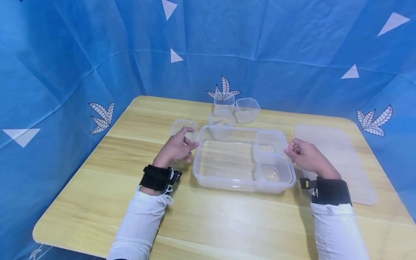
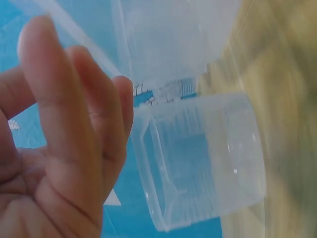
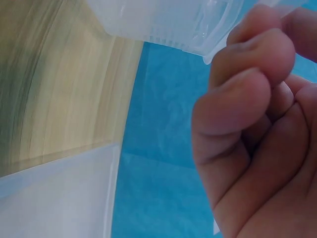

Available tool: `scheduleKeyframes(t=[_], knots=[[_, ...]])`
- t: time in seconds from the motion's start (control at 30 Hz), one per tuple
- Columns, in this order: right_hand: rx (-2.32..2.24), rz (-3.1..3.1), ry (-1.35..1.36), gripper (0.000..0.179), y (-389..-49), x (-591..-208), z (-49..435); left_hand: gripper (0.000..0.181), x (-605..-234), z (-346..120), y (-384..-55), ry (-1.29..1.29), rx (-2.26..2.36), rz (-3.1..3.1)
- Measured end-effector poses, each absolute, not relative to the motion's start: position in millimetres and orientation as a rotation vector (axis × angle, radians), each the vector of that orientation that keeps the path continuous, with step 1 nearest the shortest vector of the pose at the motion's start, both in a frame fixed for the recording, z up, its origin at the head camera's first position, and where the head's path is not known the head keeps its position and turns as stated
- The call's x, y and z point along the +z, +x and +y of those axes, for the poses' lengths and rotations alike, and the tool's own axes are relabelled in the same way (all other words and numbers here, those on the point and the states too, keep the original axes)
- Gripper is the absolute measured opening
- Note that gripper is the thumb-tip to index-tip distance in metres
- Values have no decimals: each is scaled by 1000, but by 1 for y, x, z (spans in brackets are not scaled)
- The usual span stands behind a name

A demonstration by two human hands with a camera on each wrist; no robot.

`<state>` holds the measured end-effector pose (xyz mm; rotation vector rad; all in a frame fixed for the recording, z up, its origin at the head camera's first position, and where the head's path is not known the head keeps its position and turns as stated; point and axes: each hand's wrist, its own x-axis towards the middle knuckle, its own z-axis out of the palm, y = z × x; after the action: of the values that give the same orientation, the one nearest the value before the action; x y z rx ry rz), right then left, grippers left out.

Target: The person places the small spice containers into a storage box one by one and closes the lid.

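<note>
A large clear plastic food box (image 1: 227, 142) lies between both hands. Two small clear plastic cups, a rear one (image 1: 268, 139) and a front one (image 1: 273, 173), fill its right end. My left hand (image 1: 177, 146) is spread at the box's left side, thumb tip right at the rim, holding nothing. Just beyond it stands another small cup (image 2: 198, 163), partly covered by the fingers in the head view. With fingers curled, my right hand (image 1: 305, 155) pinches the box's right rim between thumb and forefinger; in the right wrist view the fingers (image 3: 233, 104) hide the contact.
Behind the box stand more small clear cups: one close to its rear rim (image 1: 222, 117), one at the back (image 1: 224, 103) and one to its right (image 1: 247, 110). A flat translucent lid (image 1: 338, 159) lies at the right of the wooden table (image 1: 107, 187). Blue curtain hangs behind.
</note>
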<state>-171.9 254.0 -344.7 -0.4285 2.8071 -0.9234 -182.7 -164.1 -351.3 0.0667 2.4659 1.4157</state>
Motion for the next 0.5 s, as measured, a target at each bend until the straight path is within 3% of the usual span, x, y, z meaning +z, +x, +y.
scheduleKeyframes(t=[0.5], knots=[[-916,2807,-428,21,-171,-344,253,28,-366,-173,-190,23,1233,2672]])
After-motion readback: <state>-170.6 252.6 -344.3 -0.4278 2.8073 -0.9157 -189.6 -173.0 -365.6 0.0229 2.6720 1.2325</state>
